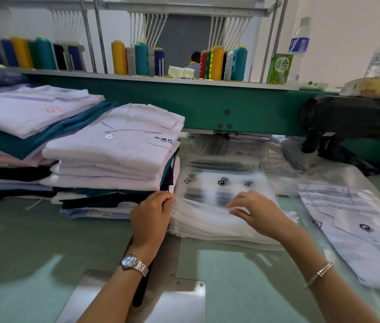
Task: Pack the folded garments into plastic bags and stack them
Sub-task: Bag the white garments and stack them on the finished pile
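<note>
Hands meet over a stack of plastic bags [219, 227] lying near the middle of the counter [21, 241], close to its front edge. The left hand [151, 213], a watch [133, 264] on its wrist, has its fingers curled at the stack's left edge, its grip pinching the top bag [217, 183] there. The right hand [256, 213], with a bracelet [319, 273], lies on the same bag with fingers bent and spread; the film is blurred, so I cannot tell whether that grip holds it or only touches it. Just left of the bags, touching them, stands a pile of folded garments [119, 145], a white shirt on top. Toward the right edge lies a bagged shirt [359, 229]. Thread spools [217, 61] line the shelf along the back.
</note>
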Available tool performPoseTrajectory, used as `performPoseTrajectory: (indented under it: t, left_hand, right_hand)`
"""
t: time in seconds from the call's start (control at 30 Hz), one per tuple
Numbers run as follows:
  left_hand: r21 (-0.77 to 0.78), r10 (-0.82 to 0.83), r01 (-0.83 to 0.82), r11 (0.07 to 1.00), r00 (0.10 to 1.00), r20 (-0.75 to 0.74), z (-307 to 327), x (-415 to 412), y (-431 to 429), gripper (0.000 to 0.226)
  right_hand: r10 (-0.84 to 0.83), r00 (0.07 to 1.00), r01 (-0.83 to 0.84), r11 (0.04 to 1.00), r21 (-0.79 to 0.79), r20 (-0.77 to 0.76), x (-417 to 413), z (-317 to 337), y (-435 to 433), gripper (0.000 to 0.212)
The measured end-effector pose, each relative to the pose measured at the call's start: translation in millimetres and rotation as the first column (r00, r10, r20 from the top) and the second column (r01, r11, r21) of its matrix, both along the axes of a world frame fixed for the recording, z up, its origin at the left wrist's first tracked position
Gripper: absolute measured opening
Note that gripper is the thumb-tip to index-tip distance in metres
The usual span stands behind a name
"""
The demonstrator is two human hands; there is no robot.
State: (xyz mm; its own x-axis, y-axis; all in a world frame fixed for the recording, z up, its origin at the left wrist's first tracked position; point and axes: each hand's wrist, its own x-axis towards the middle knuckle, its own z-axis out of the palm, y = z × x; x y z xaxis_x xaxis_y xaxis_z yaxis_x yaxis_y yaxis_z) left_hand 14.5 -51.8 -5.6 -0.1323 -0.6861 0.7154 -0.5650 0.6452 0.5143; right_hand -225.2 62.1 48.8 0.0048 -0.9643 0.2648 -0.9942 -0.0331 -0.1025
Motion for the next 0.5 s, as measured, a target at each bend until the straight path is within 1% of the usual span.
performPoseTrajectory:
  t: [0.13, 0.23, 0.37, 0.4, 0.5]
  left_hand:
    - [-0.014, 0.009, -0.009, 1.000, 1.000, 0.010, 0, 0, 0, 0.004]
    - [-0.047, 0.011, -0.010, 0.999, 1.000, 0.025, 0, -1, 0, 0.004]
    - [-0.054, 0.017, -0.013, 0.998, 0.998, 0.067, -2, 0, 0, 0.006]
    - [-0.055, 0.013, -0.009, 0.998, 0.998, 0.069, -1, 0, 0, 0.007]
    - [-0.100, 0.014, -0.007, 0.995, 0.997, 0.077, 0, -2, 1, 0.009]
  right_hand:
    - [-0.013, 0.979, 0.009, 1.000, 0.020, 0.204, -7, -11, -8, 0.020]
    - [-0.024, 0.951, 0.019, 1.000, 0.020, 0.310, -14, -16, -7, 0.017]
    - [-0.033, 0.871, 0.031, 0.999, 0.010, 0.490, -20, -23, -7, 0.011]
    - [-0.026, 0.856, 0.024, 1.000, 0.011, 0.516, -21, -24, -7, 0.009]
    - [-0.005, 0.851, 0.020, 1.000, -0.021, 0.525, -22, -28, -7, 0.008]
